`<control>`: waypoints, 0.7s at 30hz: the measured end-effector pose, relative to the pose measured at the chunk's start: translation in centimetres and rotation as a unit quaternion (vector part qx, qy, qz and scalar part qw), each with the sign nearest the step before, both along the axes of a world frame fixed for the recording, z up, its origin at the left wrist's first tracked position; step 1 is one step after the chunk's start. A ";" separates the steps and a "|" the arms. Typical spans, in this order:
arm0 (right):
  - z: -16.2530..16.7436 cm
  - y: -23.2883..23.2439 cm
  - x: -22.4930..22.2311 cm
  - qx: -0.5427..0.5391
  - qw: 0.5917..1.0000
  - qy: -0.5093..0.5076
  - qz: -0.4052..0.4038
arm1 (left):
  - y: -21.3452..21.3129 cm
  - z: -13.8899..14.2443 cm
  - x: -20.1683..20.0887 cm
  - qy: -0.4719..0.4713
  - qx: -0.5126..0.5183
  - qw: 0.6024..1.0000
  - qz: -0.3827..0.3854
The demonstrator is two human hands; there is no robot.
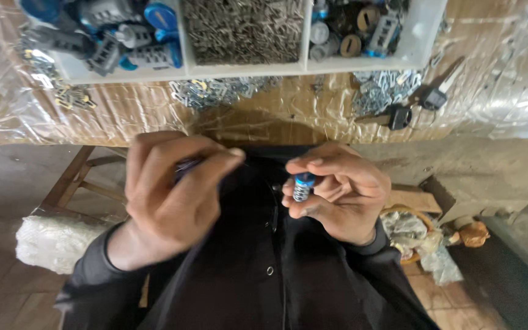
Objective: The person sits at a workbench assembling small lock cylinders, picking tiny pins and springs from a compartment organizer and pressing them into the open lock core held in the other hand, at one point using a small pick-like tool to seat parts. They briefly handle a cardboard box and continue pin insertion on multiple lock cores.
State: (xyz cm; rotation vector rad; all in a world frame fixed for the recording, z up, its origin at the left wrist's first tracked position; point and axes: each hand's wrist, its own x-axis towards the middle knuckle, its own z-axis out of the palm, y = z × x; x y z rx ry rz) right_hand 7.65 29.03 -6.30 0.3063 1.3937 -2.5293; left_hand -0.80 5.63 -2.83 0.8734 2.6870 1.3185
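My right hand [337, 189] is closed around a small cylinder part with a blue cap and a metal spring [302, 186], held upright between thumb and fingers. My left hand [172, 189] is curled around a small dark bluish piece [186, 166] that is mostly hidden by the fingers. Both hands are held close together over my dark buttoned jacket [258, 269], just below the edge of a plastic-covered wooden table [154, 116].
A white divided tray [307, 64] on the table holds blue and grey lock parts, several small metal pins and round pieces. Loose metal bits [380, 91] and black-headed keys [401, 116] lie beside it. A wooden stool with a white cushion [56, 241] stands at left.
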 end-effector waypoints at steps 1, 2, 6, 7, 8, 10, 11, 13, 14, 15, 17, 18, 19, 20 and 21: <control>0.0 0.0 -0.1 -0.019 1.000 -0.008 0.005 | 0.5 0.1 0.6 -0.041 0.023 0.999 0.009; 0.0 0.0 -0.1 0.001 1.000 0.014 0.017 | 1.0 0.1 1.0 -0.057 0.060 0.997 0.004; 0.5 -0.3 -0.4 0.074 0.994 0.063 0.045 | 2.1 0.3 0.6 -0.018 0.125 0.992 -0.016; 0.7 -0.4 -0.4 0.091 0.993 0.061 0.042 | 2.0 0.4 0.1 0.013 0.122 0.992 -0.026; 0.8 -0.5 -0.5 0.117 0.990 0.064 0.046 | 1.8 0.5 -0.4 0.024 0.104 0.993 -0.048; 0.8 -0.9 -0.8 0.134 0.987 0.071 0.052 | 1.0 1.0 -1.1 0.047 0.061 0.993 -0.086; 0.7 -1.1 -0.9 0.127 0.988 0.074 0.054 | 0.9 1.1 -1.2 0.014 0.091 0.994 -0.066; 0.4 -1.9 -1.0 0.072 0.993 0.079 0.050 | 0.6 0.9 -1.1 -0.054 0.149 0.987 -0.025; 0.3 -2.2 -1.1 0.052 0.994 0.082 0.049 | 0.4 0.7 -0.9 -0.016 0.144 0.989 -0.030; 0.1 -2.3 -1.2 0.047 0.994 0.085 0.048 | 0.2 0.4 -0.8 0.022 0.141 0.989 -0.037; 0.1 -2.5 -1.2 0.034 0.995 0.085 0.048 | 0.0 -0.1 -0.5 0.062 0.136 0.988 -0.047; 0.1 -2.4 -1.2 0.027 0.995 0.080 0.048 | -0.1 -0.2 -0.5 0.061 0.135 0.988 -0.051; 0.2 -2.4 -1.2 0.020 0.996 0.076 0.047 | 0.0 -0.3 -0.5 0.062 0.135 0.987 -0.056; 0.3 -2.2 -1.2 0.028 0.996 0.076 0.046 | 0.0 -0.2 -0.6 0.068 0.119 0.989 -0.058; 0.5 -2.2 -1.1 0.035 0.996 0.074 0.045 | 0.0 0.0 -0.8 0.074 0.103 0.990 -0.059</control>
